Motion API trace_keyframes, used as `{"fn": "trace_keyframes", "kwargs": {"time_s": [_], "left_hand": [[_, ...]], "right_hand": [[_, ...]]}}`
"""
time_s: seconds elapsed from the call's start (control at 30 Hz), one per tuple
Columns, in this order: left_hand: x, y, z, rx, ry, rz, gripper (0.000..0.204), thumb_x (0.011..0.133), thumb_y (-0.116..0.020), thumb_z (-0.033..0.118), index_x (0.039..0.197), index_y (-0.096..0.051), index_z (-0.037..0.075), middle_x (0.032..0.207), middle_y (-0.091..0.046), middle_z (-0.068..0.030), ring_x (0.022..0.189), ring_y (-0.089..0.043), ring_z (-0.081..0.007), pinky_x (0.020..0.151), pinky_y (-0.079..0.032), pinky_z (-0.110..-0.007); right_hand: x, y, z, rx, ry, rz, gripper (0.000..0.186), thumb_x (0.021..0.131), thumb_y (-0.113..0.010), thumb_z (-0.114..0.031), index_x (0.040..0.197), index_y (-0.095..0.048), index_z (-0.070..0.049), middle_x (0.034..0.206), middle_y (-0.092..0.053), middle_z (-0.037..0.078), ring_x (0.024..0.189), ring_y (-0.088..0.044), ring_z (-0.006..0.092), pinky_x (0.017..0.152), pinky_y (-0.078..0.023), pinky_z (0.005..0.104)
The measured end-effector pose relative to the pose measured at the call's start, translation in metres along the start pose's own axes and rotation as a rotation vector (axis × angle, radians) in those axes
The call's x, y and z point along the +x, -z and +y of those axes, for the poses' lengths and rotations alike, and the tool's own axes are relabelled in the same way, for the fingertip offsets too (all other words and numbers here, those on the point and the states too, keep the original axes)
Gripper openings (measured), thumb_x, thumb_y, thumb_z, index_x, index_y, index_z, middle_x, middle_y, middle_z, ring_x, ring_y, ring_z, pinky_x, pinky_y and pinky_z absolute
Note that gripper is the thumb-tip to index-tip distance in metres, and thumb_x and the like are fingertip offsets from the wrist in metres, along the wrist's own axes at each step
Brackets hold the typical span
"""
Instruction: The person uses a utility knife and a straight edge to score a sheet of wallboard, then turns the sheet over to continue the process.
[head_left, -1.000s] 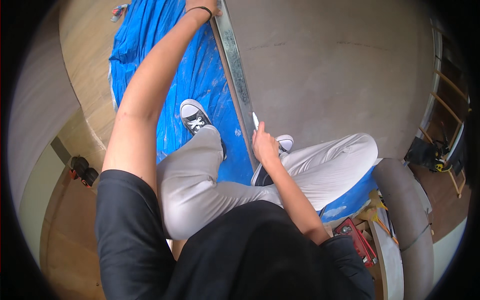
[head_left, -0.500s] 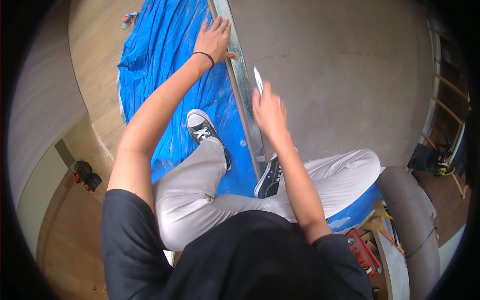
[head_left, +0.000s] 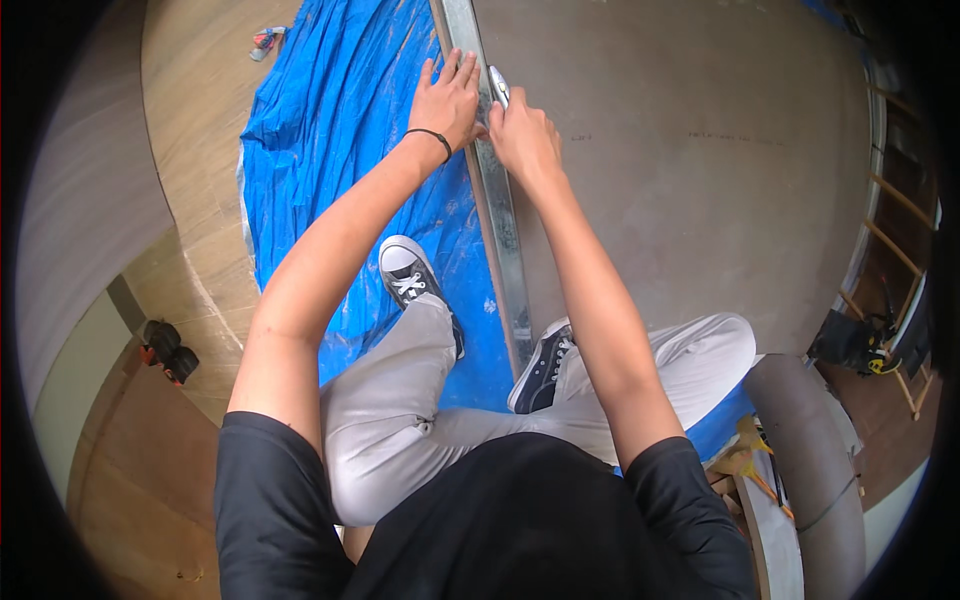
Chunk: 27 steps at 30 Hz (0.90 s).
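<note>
Left hand point(head_left: 447, 108) lies extended, fingers apart, on long silver-grey metal strip point(head_left: 497, 215). Right hand point(head_left: 527, 135) is clamped on slim silver handheld tool point(head_left: 499, 88), close beside left hand, at strip's edge along flat grey board point(head_left: 680, 220). Crumpled blue plastic tarp point(head_left: 330, 150) lies left.

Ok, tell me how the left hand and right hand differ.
The left hand extends its fingers over the metal strip; the right hand curls around a silver tool. The left hand has a dark band at its wrist; the right hand has none. Both are gloveless.
</note>
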<state>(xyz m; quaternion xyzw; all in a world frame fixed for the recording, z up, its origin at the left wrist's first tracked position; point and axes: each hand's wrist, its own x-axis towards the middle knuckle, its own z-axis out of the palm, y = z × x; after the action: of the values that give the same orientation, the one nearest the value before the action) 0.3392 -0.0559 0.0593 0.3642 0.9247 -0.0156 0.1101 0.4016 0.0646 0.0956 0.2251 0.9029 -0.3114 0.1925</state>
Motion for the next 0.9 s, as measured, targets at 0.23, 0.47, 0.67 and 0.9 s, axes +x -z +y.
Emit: {"fn": "trace_keyframes", "kwargs": {"time_s": [0.23, 0.47, 0.67, 0.9], "left_hand": [[0.001, 0.002, 0.001, -0.014, 0.014, -0.006, 0.079, 0.072, -0.074, 0.036, 0.139, -0.047, 0.003, 0.150, -0.040, -0.0094, 0.142, -0.030, -0.0287, 0.113, -0.027, -0.051], [-0.001, -0.008, -0.001, 0.009, 0.012, 0.047, 0.066, 0.080, -0.065, 0.029, 0.139, -0.047, 0.004, 0.149, -0.040, -0.0102, 0.141, -0.032, -0.0289, 0.112, -0.027, -0.053], [-0.001, -0.009, 0.004, -0.135, 0.015, 0.058, 0.081, 0.066, -0.080, 0.029, 0.134, -0.047, 0.000, 0.145, -0.043, -0.0135, 0.139, -0.032, -0.0310, 0.111, -0.030, -0.051], [-0.001, 0.012, 0.005, -0.169, 0.056, -0.089, 0.095, 0.062, -0.083, 0.035, 0.139, -0.041, -0.002, 0.146, -0.040, -0.0143, 0.141, -0.029, -0.0309, 0.112, -0.030, -0.049]], "right_hand": [[0.001, 0.003, -0.003, -0.052, 0.005, -0.004, 0.031, 0.094, -0.047, -0.029, 0.108, -0.051, -0.001, 0.086, -0.068, 0.027, 0.083, -0.066, 0.0453, 0.076, -0.051, 0.0560], [0.006, 0.000, -0.013, -0.016, -0.004, -0.033, 0.033, 0.093, -0.048, -0.026, 0.108, -0.050, 0.004, 0.091, -0.067, 0.029, 0.089, -0.066, 0.0458, 0.079, -0.051, 0.0541], [0.016, -0.008, 0.001, 0.063, -0.011, -0.058, 0.035, 0.093, -0.049, -0.023, 0.110, -0.046, 0.007, 0.090, -0.064, 0.034, 0.089, -0.062, 0.0509, 0.081, -0.049, 0.0556], [-0.157, -0.037, 0.066, 0.061, -0.209, -0.261, 0.027, 0.096, -0.047, -0.021, 0.111, -0.043, 0.001, 0.080, -0.064, 0.032, 0.078, -0.062, 0.0520, 0.071, -0.050, 0.0596]]}}
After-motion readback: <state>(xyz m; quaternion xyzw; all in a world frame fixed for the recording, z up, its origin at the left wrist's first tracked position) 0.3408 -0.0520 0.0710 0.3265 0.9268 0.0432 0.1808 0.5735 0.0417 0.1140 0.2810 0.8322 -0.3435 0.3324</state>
